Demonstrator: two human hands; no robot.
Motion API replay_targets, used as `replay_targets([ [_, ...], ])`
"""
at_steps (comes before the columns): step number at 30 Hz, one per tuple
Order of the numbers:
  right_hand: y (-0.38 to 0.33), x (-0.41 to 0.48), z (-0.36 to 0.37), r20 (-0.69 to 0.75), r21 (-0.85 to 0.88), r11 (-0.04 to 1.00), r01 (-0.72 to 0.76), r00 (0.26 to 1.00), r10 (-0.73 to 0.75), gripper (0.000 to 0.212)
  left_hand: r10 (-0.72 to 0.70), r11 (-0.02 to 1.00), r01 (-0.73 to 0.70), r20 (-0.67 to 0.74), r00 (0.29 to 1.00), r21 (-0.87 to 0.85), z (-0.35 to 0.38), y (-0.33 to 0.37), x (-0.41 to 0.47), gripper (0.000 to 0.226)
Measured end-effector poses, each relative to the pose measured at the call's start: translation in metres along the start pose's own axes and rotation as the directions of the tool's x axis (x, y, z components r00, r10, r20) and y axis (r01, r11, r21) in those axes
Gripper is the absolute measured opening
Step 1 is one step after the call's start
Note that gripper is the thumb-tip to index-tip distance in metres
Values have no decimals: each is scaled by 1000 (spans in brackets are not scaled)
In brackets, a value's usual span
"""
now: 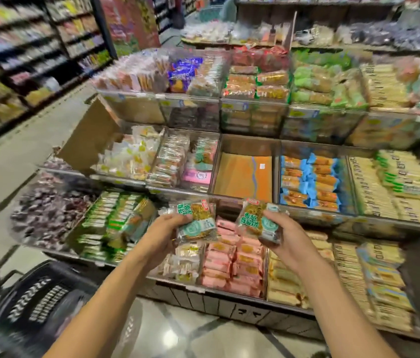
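We hold two green-labelled snack packets in the air over the front row of the display shelf (291,310). The left grip (162,236) is clenched round the left packet (197,220), fingers under it and thumb along its near edge. The right grip (288,241) pinches the right packet (255,219) by its right side. Both packets tilt slightly toward each other and are apart, just above the bin of pink packets (229,264).

We judge this to be the carrying step: the packets are in hand but not yet set down. Straight ahead, one tier up, is the bin lined with orange cardboard (245,174), between the mixed packets and the blue packets (309,182). It looks like the likeliest place for them. The black basket (41,303) on the floor to our left is the other option.

For the bin, the next move is to reach forward and up, clear its clear front wall, and lay the packets flat before letting go.
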State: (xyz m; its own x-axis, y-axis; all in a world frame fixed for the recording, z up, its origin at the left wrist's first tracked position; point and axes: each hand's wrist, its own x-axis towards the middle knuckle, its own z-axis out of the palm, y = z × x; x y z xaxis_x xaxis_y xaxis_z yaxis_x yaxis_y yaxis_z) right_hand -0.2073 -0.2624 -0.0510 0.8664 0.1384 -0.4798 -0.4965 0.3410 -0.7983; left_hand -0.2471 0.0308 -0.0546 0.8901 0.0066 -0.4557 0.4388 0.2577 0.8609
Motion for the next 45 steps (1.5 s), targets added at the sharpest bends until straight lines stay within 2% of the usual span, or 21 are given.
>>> replay_targets([
  [4, -1, 40, 31, 44, -33, 999, -29, 999, 30, 39, 12, 999, -15, -64, 998, -42, -22, 9, 19, 30],
  [7, -6, 71, 49, 96, -54, 998, -30, 995, 35, 44, 10, 1000, -11, -83, 996, -16, -33, 18, 38, 54],
  [11, -12, 113, 64, 167, -109, 994, -29, 985, 48, 59, 28, 1000, -27, -117, 993, 4, -44, 29, 68, 60],
  [13, -18, 127, 71, 176, -111, 993, -45, 982, 64, 38, 37, 999, -37, -157, 987, 7, -41, 41, 79, 65],
  [15, -23, 142, 75, 174, -106, 993, -44, 983, 62, 19, 46, 997, -31, -218, 975, 73, -39, 51, 91, 43],
  [16, -24, 149, 75, 168, -103, 994, -45, 984, 62, 22, 51, 992, -20, -250, 967, 124, -39, 54, 100, 37],
  [19, -25, 167, 77, 145, -122, 991, -51, 987, 68, 50, 98, 966, -13, -323, 941, 258, -38, 67, 121, 32],
  [22, -26, 187, 80, 92, -138, 990, -28, 995, 41, 71, 118, 940, -5, -311, 943, 340, -37, 80, 149, 29],
  [24, -25, 200, 80, 61, -160, 987, 3, 998, 7, 89, 151, 907, -16, -289, 945, 421, -29, 91, 167, 18],
  [25, -25, 206, 79, 41, -150, 989, 11, 999, -5, 87, 158, 893, -18, -276, 948, 449, -25, 95, 178, 18],
  [27, -27, 212, 82, 8, -112, 994, 10, 1000, -9, 56, 166, 857, -26, -227, 960, 514, -20, 98, 203, 20],
  [28, -27, 214, 83, -15, -87, 996, -4, 1000, 3, 43, 167, 827, -31, -193, 967, 562, -18, 99, 216, 30],
  [29, -27, 218, 82, -41, -66, 998, -15, 999, 12, 40, 169, 797, -37, -163, 972, 602, -16, 99, 230, 42],
  [32, -25, 225, 78, -89, -14, 1000, -18, 996, 17, 60, 170, 693, -27, -127, 977, 721, -8, 98, 267, 49],
  [35, -22, 233, 73, -119, 6, 1000, -8, 993, 9, 59, 156, 649, 7, -143, 977, 761, -6, 93, 301, 37],
  [38, -20, 240, 71, -127, 16, 1000, 1, 992, 1, 75, 157, 588, 35, -156, 975, 808, -8, 90, 324, 19],
  [40, -19, 243, 71, -135, 29, 1000, 7, 991, -4, 65, 174, 540, 71, -193, 966, 839, -4, 88, 328, 17],
  [42, -19, 245, 72, -166, 50, 999, 1, 986, 7, 44, 208, 559, 65, -216, 954, 826, 1, 82, 330, 35],
  [45, -19, 248, 76, -157, 47, 999, -7, 987, 14, 38, 204, 646, 56, -242, 949, 762, 3, 73, 337, 70],
])
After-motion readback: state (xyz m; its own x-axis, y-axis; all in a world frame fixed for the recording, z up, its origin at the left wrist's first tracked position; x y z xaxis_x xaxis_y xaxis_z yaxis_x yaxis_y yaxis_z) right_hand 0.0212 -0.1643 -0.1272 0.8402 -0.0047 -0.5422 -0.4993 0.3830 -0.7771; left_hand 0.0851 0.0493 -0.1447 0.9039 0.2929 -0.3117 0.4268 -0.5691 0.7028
